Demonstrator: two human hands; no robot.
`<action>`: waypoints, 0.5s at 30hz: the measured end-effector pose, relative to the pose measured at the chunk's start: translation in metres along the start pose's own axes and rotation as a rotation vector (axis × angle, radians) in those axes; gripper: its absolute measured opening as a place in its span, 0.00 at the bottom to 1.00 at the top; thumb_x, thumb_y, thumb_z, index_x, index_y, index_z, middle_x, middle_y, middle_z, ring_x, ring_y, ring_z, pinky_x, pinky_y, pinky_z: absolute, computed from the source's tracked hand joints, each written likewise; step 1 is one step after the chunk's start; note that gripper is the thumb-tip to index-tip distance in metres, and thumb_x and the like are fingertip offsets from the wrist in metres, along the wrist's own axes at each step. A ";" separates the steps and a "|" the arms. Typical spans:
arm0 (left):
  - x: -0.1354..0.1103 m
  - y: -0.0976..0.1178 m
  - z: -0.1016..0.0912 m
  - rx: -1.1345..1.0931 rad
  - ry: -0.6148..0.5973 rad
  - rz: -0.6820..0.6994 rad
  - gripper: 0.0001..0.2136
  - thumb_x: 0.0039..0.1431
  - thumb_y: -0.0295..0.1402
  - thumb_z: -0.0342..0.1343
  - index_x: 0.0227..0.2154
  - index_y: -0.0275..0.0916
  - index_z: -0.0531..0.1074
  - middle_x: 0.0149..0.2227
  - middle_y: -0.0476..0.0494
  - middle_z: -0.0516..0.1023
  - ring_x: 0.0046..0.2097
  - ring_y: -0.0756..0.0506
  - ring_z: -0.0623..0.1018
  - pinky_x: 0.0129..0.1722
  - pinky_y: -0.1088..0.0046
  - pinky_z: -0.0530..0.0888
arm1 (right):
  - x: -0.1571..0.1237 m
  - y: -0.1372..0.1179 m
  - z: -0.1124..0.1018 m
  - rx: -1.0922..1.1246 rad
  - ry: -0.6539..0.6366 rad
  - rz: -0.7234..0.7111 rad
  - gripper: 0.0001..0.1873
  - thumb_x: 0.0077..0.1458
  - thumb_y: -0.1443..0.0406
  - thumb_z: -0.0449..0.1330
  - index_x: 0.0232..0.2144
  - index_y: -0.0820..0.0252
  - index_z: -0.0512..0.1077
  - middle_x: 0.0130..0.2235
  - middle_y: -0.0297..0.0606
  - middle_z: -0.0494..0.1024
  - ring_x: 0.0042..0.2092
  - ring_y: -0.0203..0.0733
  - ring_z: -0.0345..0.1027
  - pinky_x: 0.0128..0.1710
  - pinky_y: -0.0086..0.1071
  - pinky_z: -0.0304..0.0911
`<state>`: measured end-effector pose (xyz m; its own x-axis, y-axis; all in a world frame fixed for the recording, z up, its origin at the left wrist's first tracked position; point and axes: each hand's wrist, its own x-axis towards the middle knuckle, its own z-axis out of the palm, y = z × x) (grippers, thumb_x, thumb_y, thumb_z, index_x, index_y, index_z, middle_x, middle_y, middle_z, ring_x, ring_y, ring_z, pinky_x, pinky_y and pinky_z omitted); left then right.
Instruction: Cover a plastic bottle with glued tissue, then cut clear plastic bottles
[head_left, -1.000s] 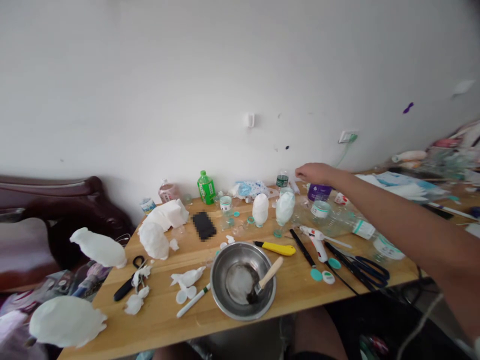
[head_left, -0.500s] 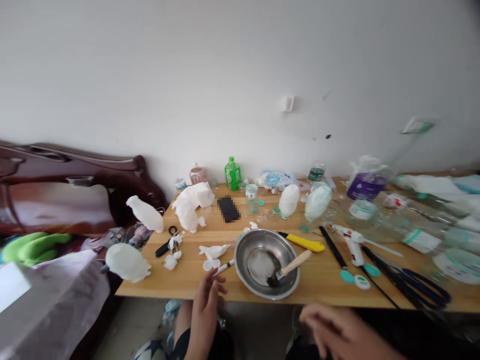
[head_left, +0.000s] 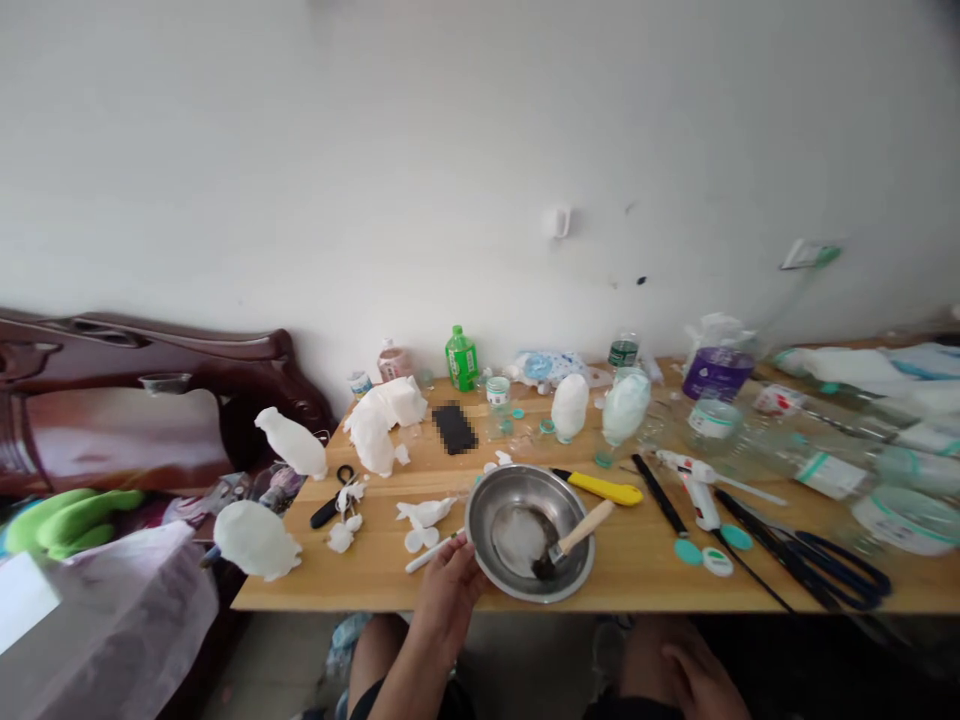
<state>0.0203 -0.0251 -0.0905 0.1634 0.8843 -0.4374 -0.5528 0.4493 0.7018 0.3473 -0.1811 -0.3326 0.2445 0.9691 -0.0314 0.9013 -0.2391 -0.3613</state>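
Partly cropped right hand (head_left: 694, 675), blurred bottles (head_left: 825, 470)

Round stainless-steel bowl (head_left: 501, 497), upright, sat near the front edge of the wooden surface (head_left: 645, 572), dark residue inside, wooden-handled brush (head_left: 583, 528) leaned on its right rim.

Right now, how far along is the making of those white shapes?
Done: several white covered shapes stand on the table. In hand: the left hand touches the rim of the metal bowl, with the brush resting inside; the right hand looks empty. Left: clear bottles lie uncovered.
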 end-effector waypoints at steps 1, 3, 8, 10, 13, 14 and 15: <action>0.001 -0.001 0.000 -0.001 -0.015 -0.009 0.11 0.42 0.29 0.70 0.28 0.35 0.74 0.28 0.45 0.80 0.29 0.48 0.79 0.33 0.72 0.77 | 0.005 0.003 0.000 -0.024 0.038 0.001 0.23 0.53 0.64 0.47 0.41 0.62 0.79 0.51 0.52 0.78 0.55 0.57 0.70 0.57 0.50 0.62; 0.001 -0.005 0.000 -0.001 -0.037 -0.018 0.10 0.42 0.29 0.70 0.27 0.33 0.75 0.28 0.43 0.81 0.30 0.46 0.80 0.35 0.71 0.77 | 0.016 0.001 0.003 -0.071 0.095 -0.002 0.22 0.55 0.66 0.47 0.42 0.63 0.79 0.51 0.51 0.78 0.54 0.56 0.69 0.56 0.47 0.62; -0.007 -0.016 -0.003 -0.015 0.001 -0.013 0.04 0.48 0.26 0.65 0.27 0.33 0.76 0.29 0.41 0.82 0.32 0.44 0.81 0.35 0.72 0.78 | 0.034 -0.014 0.009 -0.145 0.183 0.009 0.16 0.53 0.66 0.53 0.39 0.55 0.79 0.43 0.44 0.82 0.49 0.56 0.72 0.52 0.48 0.61; -0.012 -0.016 -0.005 -0.045 0.059 0.008 0.03 0.49 0.25 0.64 0.28 0.35 0.76 0.31 0.42 0.82 0.33 0.45 0.81 0.35 0.73 0.79 | 0.038 -0.016 0.010 -0.141 0.194 0.000 0.15 0.53 0.66 0.53 0.36 0.54 0.80 0.41 0.43 0.82 0.47 0.54 0.73 0.52 0.45 0.61; -0.021 -0.011 -0.007 -0.068 0.116 0.036 0.05 0.47 0.26 0.65 0.29 0.36 0.76 0.31 0.42 0.82 0.34 0.43 0.82 0.35 0.71 0.79 | 0.042 -0.015 0.010 -0.130 0.196 -0.017 0.14 0.53 0.66 0.53 0.33 0.54 0.80 0.37 0.42 0.83 0.43 0.53 0.75 0.49 0.44 0.63; -0.025 -0.009 -0.007 -0.070 0.146 0.036 0.07 0.44 0.26 0.66 0.29 0.37 0.75 0.30 0.43 0.81 0.34 0.42 0.82 0.35 0.69 0.79 | 0.043 -0.015 0.010 -0.131 0.195 -0.021 0.14 0.53 0.67 0.53 0.32 0.54 0.80 0.36 0.42 0.83 0.42 0.53 0.75 0.49 0.44 0.63; -0.028 -0.008 -0.007 -0.074 0.180 0.037 0.10 0.42 0.25 0.67 0.30 0.37 0.75 0.29 0.43 0.81 0.34 0.41 0.82 0.35 0.68 0.79 | 0.044 -0.015 0.010 -0.133 0.193 -0.026 0.14 0.53 0.67 0.53 0.30 0.54 0.80 0.35 0.42 0.83 0.41 0.53 0.75 0.48 0.44 0.63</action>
<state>0.0144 -0.0541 -0.0875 -0.0031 0.8602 -0.5100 -0.6156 0.4002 0.6788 0.3411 -0.1345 -0.3382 0.2731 0.9486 0.1598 0.9441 -0.2324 -0.2336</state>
